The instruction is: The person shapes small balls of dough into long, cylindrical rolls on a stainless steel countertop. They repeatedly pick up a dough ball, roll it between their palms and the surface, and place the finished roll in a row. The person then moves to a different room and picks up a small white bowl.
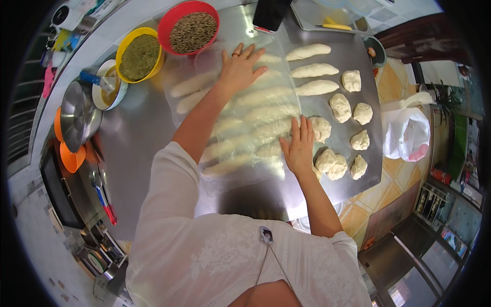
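A clear plastic sheet (230, 115) covers several long dough rolls (264, 96) on the steel worktop (130, 130). My left hand (239, 69) lies flat with spread fingers on the upper part of the sheet; rings show on its fingers. At the sheet's right edge rests my right hand (299, 147), fingers extended, beside an uneven dough lump (320, 129). To the right of the sheet, several uncovered dough rolls (314, 70) lie side by side. Several more dough pieces (340, 108) sit towards the worktop's right edge. Neither hand grasps anything.
Along the back left stand a red bowl of seeds (193, 32), a yellow bowl of green flakes (139, 57), a white bowl with a brush (109, 90) and a steel bowl (78, 115). Tongs (102, 195) lie at left. A phone (271, 14) and metal tray (318, 27) are behind.
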### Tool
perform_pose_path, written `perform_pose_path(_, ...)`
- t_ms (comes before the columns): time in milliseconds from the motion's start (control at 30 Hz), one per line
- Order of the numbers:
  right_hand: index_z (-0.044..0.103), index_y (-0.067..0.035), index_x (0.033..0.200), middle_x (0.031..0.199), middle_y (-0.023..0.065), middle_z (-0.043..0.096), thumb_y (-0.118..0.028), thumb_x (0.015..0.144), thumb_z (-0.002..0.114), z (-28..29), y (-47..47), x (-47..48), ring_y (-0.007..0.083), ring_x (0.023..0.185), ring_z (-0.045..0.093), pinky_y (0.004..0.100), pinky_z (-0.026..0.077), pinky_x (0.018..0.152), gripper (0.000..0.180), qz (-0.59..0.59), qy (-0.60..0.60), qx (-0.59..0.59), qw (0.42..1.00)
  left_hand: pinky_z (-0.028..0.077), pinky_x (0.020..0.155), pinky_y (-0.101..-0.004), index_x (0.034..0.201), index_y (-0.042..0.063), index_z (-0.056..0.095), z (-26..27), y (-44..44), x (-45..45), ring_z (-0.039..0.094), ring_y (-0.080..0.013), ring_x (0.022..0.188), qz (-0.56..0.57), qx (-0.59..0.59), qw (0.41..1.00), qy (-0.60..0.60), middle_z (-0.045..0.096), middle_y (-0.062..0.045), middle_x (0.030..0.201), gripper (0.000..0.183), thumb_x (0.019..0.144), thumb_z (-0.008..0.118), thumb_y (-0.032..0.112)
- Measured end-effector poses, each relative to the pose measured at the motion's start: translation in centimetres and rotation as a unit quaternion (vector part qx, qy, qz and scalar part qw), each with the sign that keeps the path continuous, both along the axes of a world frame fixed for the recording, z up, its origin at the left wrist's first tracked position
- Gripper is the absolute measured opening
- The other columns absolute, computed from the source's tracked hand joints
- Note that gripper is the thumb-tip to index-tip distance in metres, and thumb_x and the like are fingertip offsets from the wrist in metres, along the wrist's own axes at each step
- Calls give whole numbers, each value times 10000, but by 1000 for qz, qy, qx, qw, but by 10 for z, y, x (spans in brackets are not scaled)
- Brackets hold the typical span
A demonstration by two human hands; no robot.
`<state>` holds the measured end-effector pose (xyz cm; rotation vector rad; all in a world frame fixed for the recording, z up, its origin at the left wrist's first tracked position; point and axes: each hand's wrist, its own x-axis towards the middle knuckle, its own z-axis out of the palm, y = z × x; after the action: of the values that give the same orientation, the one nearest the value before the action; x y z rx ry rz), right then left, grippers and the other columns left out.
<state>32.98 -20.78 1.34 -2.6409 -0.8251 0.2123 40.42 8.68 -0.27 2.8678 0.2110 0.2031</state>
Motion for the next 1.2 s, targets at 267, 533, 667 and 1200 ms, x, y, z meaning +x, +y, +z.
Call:
perform_pose_path(267, 372, -158, 1526, 1623, 211, 197, -390, 880, 681, 13, 12, -35, 466, 1483, 176, 689, 209, 1119, 752, 108, -23, 40, 993, 298, 1152, -496, 1425, 150, 514, -14, 74, -72, 374, -337, 1423, -47, -15, 997, -56, 454, -141, 1508, 571, 978, 513, 505)
perform_pose_path(533, 411, -216, 1503, 1627, 107, 250, -343, 813, 755, -6, 12, -87, 376, 1504, 191, 680, 207, 1140, 781, 244, 34, 28, 969, 314, 1129, -508, 1474, 110, 429, -27, 103, -108, 357, -305, 1435, 60, 44, 996, 42, 409, -134, 1542, 599, 984, 517, 444)
perform_pose_path(667, 406, -172, 1497, 1615, 131, 263, -306, 826, 730, 16, -36, -84, 389, 1486, 232, 658, 232, 1141, 756, 139, -17, 51, 989, 247, 1136, -603, 1529, 130, 367, 24, 33, -185, 260, -347, 1486, -34, -12, 992, -120, 282, -144, 1614, 677, 951, 559, 425)
perform_pose_path(1200, 656, -45, 1085, 970, 182, 670, -165, 925, 657, 35, -173, -54, 355, 941, 645, 438, 498, 845, 200, -85, 166, 326, 927, 343, 1129, -458, 1486, 44, 372, 55, -227, -138, 416, -378, 1373, -144, -132, 981, -6, 381, -209, 1529, 720, 853, 696, 159)
